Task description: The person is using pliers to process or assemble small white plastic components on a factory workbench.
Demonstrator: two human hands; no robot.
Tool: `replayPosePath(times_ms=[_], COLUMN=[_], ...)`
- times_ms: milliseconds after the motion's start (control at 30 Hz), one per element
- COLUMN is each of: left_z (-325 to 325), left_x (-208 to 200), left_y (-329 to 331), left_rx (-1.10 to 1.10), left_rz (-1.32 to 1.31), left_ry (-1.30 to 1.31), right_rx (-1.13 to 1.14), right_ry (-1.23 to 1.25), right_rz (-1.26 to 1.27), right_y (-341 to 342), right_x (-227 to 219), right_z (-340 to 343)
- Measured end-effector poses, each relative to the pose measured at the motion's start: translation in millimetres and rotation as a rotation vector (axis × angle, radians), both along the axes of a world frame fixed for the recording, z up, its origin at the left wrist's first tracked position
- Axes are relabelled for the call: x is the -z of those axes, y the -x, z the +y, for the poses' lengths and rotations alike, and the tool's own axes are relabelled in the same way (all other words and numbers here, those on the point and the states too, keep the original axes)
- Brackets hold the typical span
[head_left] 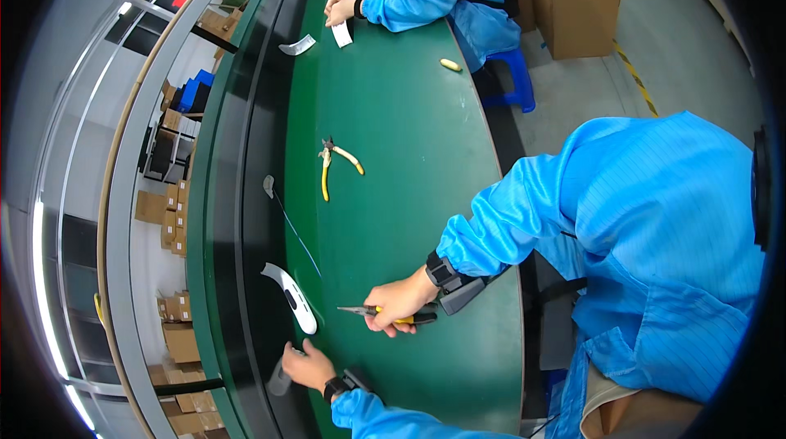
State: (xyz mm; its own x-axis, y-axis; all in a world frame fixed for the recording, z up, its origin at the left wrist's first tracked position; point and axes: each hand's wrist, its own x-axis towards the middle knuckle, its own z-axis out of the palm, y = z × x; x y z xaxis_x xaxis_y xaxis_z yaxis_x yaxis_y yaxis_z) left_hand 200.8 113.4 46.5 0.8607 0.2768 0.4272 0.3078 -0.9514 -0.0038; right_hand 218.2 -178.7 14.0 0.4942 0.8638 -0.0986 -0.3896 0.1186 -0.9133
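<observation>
Grasping pliers (360,310), the right hand (399,301) is near a white shell (292,295); the left hand (309,367) adjoins a blurred grey part (279,379), grip indeterminable.

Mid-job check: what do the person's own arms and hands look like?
Both arms wear bright blue sleeves, wrinkled, with fine darker lines showing on the right one. The right hand and left hand are ungloved. Each wrist has a black strap with a dark, boxy module beside it.
</observation>
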Motion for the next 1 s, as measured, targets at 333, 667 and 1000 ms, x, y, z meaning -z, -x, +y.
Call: replayPosePath(times_ms=[333, 667, 1000], left_z=[-16, -93, -180], left_x=[24, -13, -9], left_y=[-63, 123, 176], left_rx=[0.060, 0.425, 0.133], left_rz=[0.020, -0.171, -0.379], left_ry=[0.461, 1.429, 0.556], right_rx=[0.016, -0.026, -0.123], right_ry=[-0.008, 0.006, -0.072], right_rz=[-0.012, 0.429, 0.121], right_y=[1, -17, 53], right_x=[-1, -8, -8], right_z=[-1, -2, -32])
